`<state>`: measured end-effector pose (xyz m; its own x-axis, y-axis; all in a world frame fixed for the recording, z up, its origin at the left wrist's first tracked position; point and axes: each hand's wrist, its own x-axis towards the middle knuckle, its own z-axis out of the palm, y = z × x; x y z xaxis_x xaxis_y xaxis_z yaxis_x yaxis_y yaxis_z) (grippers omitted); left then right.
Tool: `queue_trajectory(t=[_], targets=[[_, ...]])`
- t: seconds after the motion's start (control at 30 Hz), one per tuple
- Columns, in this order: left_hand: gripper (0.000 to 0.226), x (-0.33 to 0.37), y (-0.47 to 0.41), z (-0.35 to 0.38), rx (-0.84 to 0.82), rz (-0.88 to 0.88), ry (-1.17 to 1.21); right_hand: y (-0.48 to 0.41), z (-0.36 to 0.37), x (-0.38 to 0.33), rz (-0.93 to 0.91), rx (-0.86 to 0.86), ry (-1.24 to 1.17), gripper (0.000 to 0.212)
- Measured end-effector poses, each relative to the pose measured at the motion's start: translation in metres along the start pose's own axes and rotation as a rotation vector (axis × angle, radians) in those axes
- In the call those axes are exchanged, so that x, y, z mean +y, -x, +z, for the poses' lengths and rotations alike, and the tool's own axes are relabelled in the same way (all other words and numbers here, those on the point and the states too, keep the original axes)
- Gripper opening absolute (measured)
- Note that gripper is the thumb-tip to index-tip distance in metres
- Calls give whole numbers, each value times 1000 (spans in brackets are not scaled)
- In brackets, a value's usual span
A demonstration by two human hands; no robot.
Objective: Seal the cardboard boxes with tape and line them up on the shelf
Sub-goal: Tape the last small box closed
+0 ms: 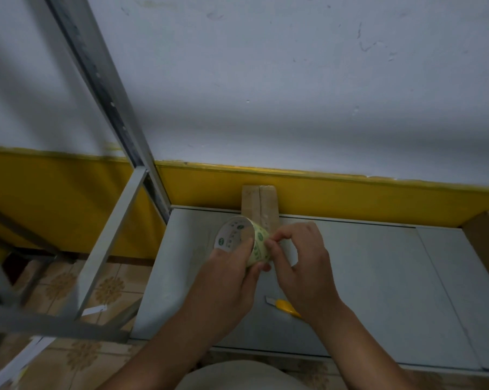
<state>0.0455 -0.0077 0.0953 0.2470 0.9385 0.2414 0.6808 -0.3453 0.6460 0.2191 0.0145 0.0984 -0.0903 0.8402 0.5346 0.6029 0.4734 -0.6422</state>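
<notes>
Close up, two bare hands work just above a grey shelf (378, 263). The left hand (226, 280) grips a roll of tape (233, 235), its fingers curled round the side and the thumb lying across the printed face. The right hand (302, 263) pinches the roll's outer edge between thumb and fingertips. Behind the roll, a narrow cardboard box (258, 201) stands at the back of the shelf against the wall's yellow band. A yellow utility knife (284, 305) lies on the shelf beneath the right wrist. Another cardboard box (487, 237) shows at the far right.
</notes>
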Motion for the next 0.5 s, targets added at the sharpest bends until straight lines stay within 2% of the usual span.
queue_trajectory(t=[0.1,0.27,0.4,0.5], targets=[[39,3,-2,4,6,16,-125,1,5,-10,178,-1,-73,15],[33,5,-3,11,77,99,-379,0,9,-15,428,-30,-252,17],[43,1,-1,17,-25,50,-458,3,12,-12,528,-56,-264,17],[37,7,3,16,-112,16,-479,7,14,-6,599,-87,-296,16]])
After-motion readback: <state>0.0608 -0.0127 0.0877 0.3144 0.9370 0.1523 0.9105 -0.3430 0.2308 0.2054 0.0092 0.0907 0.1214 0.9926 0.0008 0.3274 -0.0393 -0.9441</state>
